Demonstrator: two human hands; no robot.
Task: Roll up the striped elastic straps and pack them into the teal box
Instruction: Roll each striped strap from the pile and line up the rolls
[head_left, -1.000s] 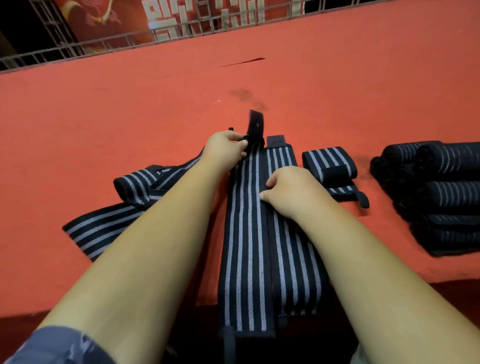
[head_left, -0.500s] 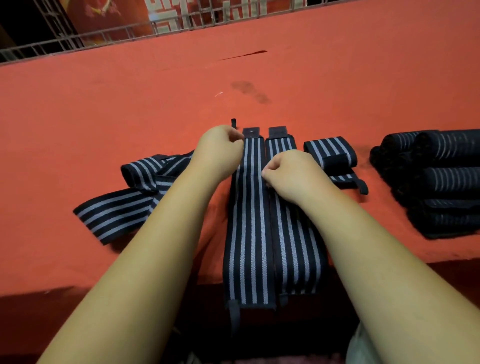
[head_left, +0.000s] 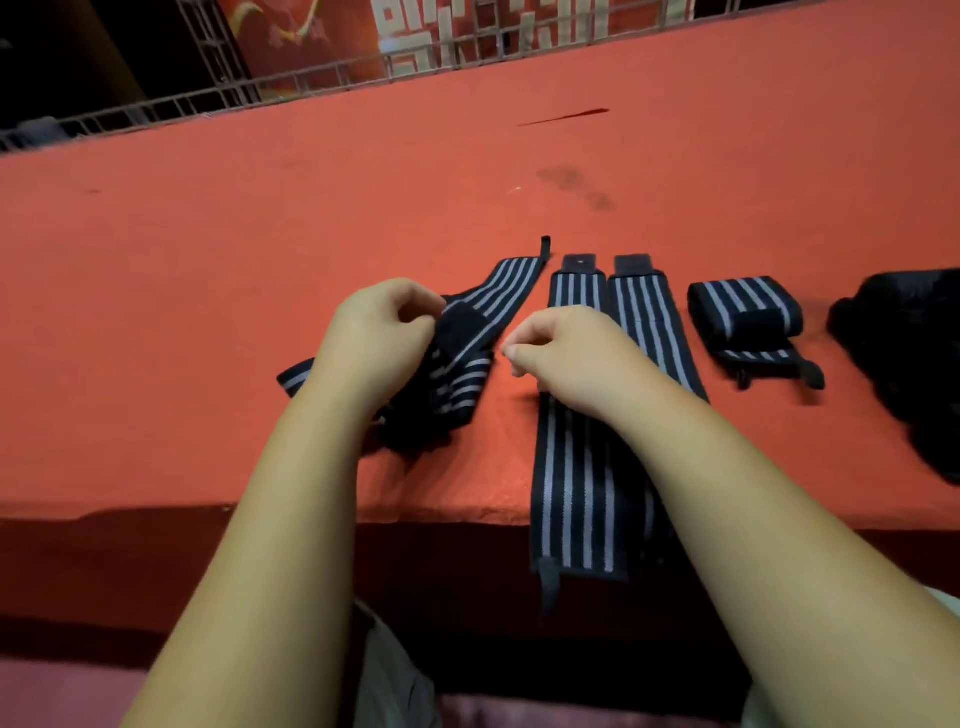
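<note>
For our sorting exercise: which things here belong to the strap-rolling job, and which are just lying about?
Job: left hand gripping loose strap; right hand; two flat straps; rolled strap; dark pile, likely straps.
Lying about: red table cover; metal railing; red banner.

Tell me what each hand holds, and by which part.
Left hand pinches a loose striped strap at its black end patch; right hand holds nothing.
</note>
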